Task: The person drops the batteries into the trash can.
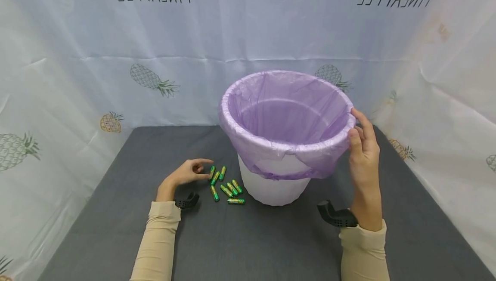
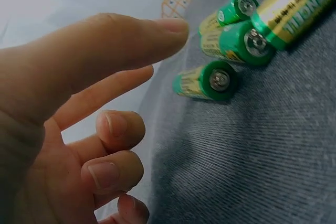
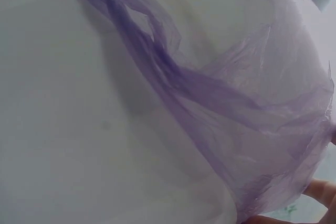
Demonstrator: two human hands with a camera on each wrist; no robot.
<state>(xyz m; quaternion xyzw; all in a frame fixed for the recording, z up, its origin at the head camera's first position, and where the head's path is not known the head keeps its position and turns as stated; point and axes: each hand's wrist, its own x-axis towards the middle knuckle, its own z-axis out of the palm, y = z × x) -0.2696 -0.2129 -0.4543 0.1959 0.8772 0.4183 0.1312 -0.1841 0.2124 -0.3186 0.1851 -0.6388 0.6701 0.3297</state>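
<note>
In the head view, my left hand (image 1: 187,172) is beside a group of small green and gold batteries (image 1: 215,177). Its index finger and thumb are apart near the leftmost battery, the other fingers are bent inward, and nothing is held. The left wrist view shows the left hand (image 2: 100,114) close to several batteries (image 2: 236,43), with a visible gap. My right hand (image 1: 364,152) holds the right rim of a white trash can (image 1: 271,190) lined with a purple plastic bag (image 1: 286,160). Only parts of that hand's fingers (image 3: 317,190) appear in the right wrist view, against the bag.
The can stands on a dark grey cloth-covered table (image 1: 232,246), right of the batteries. Behind it hangs a pale curtain (image 1: 248,27) printed with pineapples. Each wrist carries a black camera mount, one on the left (image 1: 187,201) and one on the right (image 1: 336,215).
</note>
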